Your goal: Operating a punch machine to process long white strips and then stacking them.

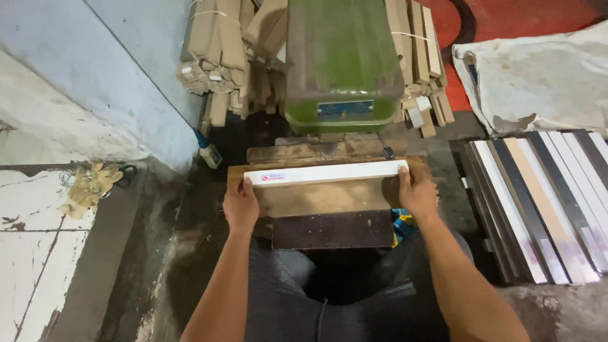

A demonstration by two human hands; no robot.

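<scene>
A long white strip [329, 171] with a small red and blue label near its left end lies across a worn wooden work table [323, 199], just in front of a green machine [342, 63]. My left hand [240, 202] grips the strip's left end. The strip's right end is held by my right hand [416, 191]. Both thumbs rest on top of the strip. My knees in dark trousers sit under the table's front edge.
Bundles of tan wooden slats [218, 54] lean behind the machine on both sides. A stack of white, black and tan strips [544, 202] lies on the floor at right, below a dirty white sack [538, 76]. Crumpled gloves [92, 183] lie at left by the blue wall.
</scene>
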